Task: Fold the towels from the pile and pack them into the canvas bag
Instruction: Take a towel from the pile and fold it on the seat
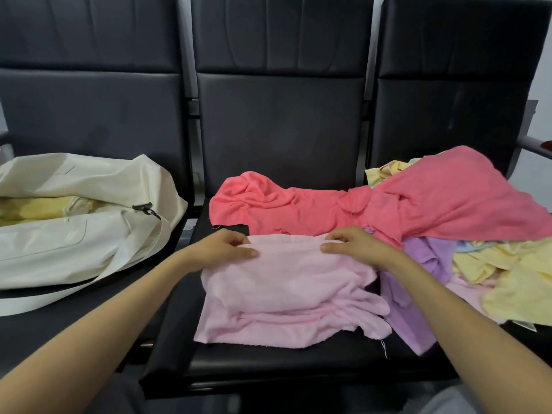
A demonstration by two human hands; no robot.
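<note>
Seen from the head camera, a person's left hand [227, 246] and right hand [352, 245] pinch the far edge of a pale pink towel [286, 288] on the middle seat [268, 360] of a dark bench, fingers curled over the hem and thumbs laid along it. The towel lies half-folded in rumpled layers. Soft, light and limp, it will likely sag unless held at its corners. The open canvas bag [74, 234] lies on the left seat, and the pile [493, 264] sprawls to the right.
</note>
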